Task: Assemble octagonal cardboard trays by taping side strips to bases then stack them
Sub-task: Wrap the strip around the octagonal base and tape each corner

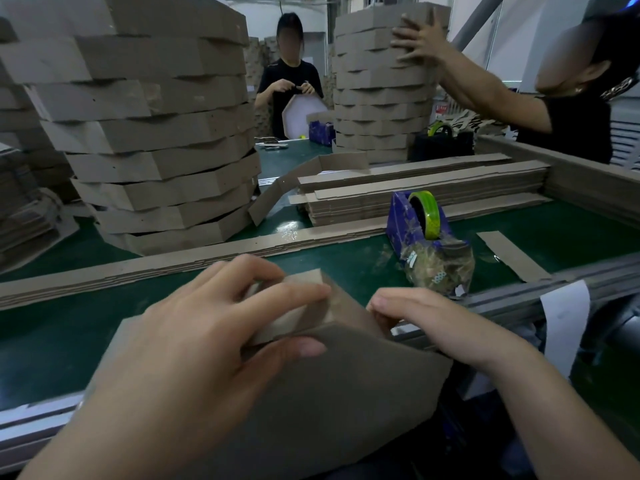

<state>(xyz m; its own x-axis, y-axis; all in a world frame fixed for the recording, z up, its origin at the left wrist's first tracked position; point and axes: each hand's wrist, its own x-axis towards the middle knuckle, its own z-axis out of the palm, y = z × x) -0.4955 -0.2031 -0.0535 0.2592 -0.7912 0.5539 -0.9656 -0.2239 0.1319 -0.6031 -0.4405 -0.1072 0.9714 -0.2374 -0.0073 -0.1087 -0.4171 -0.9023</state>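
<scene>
A brown octagonal cardboard tray lies tilted at the near edge of the green table, its base towards me. My left hand grips its upper corner, fingers curled over the side strip and thumb pressed on the base. My right hand touches the tray's right edge with its fingers curled down behind the cardboard; what they hold is hidden. A blue tape dispenser with a yellow-green roll stands just beyond the tray. A tall stack of finished trays rises at the left.
Flat side strips lie piled mid-table, with a long bundle across the front. A second tray stack stands at the back, a person's hand on it. Another person works at the far side. A loose strip lies on the right.
</scene>
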